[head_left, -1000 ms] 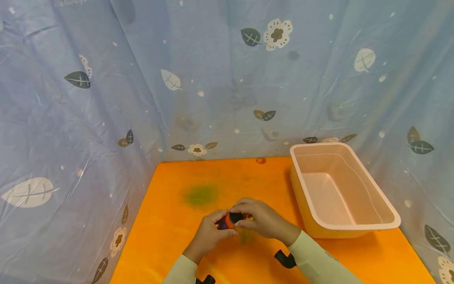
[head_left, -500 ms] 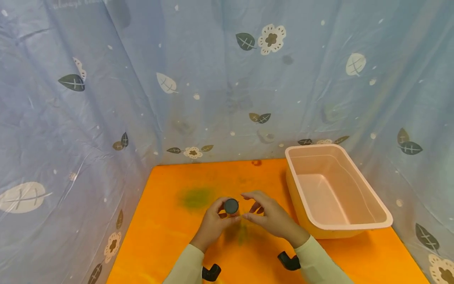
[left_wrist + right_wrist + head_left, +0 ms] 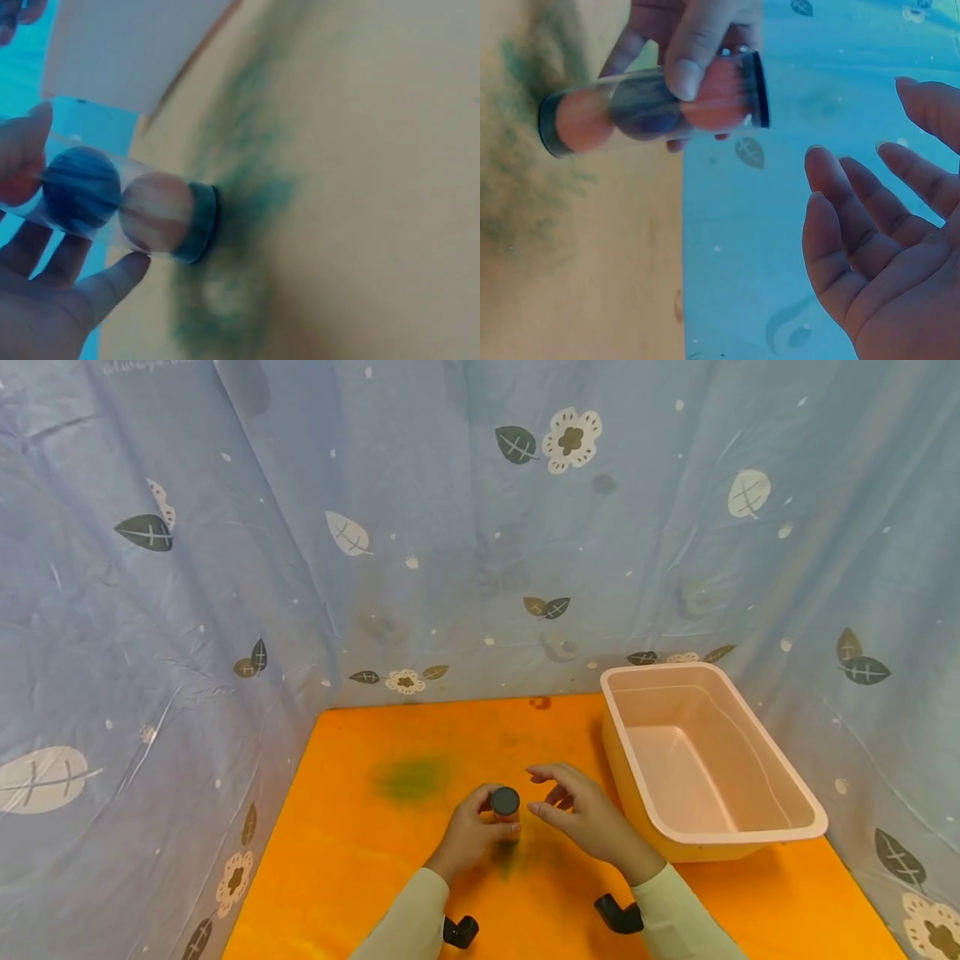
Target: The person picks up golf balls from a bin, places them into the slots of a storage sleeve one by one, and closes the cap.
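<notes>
My left hand [image 3: 471,833] grips a clear plastic tube [image 3: 604,116] with a black cap [image 3: 506,801] on each end. Inside, a dark blue ball [image 3: 81,189] sits between two orange-red balls, one of them the lower ball [image 3: 585,120]. Seen from the head, the tube stands roughly upright, its top cap facing me. Whether its lower end touches the table cannot be told. My right hand [image 3: 587,817] hovers just to the right of the tube, apart from it. Its fingers are loosely bent with nothing between them, as the right wrist view shows.
A pale pink plastic tub [image 3: 626,735] stands on the orange table [image 3: 360,860] at the right, close to my right forearm. Blue patterned curtains [image 3: 450,527] close off the back and sides. Black curved pieces [image 3: 619,913] sit beside both wrists.
A second ago both hands were on the tilted tube, the right at its black cap. My right hand has let go and drawn rightward. My left hand has turned the tube upright.
</notes>
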Tool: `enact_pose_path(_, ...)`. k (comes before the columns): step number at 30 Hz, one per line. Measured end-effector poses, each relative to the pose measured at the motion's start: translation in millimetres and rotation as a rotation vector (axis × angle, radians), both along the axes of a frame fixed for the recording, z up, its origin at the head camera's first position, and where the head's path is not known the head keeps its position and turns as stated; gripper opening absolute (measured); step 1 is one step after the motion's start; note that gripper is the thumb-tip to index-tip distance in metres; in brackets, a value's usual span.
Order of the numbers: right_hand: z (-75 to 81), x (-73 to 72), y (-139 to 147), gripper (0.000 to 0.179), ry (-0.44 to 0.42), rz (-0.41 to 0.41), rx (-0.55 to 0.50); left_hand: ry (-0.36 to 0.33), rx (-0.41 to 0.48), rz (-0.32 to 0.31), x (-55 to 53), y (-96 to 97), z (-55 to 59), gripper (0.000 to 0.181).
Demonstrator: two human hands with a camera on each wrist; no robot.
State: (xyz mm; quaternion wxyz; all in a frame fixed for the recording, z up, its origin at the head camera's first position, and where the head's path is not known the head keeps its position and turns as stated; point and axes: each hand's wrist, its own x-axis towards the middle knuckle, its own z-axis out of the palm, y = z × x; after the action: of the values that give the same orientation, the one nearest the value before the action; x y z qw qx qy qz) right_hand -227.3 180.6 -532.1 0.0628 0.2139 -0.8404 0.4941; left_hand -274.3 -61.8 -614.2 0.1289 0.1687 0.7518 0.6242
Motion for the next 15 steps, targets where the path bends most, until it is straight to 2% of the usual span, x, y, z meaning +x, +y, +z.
enact_pose_path(7,-3.2,-3.3,2,0.040,-0.006,-0.033,-0.007,-0.020,0.002,0.011,1.8,2.0,-5.1,0.045)
enact_pose_path(10,-6.0,-5.5,1,0.034,-0.007,-0.035,-0.043,-0.033,-0.003,0.001,1.4,0.9,-5.7,0.048)
enact_pose_path(12,-8.5,-8.1,1,0.029,-0.023,-0.039,-0.081,-0.050,0.020,-0.013,2.3,0.2,-3.8,0.054)
enact_pose_path(15,-14.4,-12.9,-1,0.021,-0.087,-0.071,-0.147,-0.028,0.051,-0.007,4.2,-0.7,3.0,0.061)
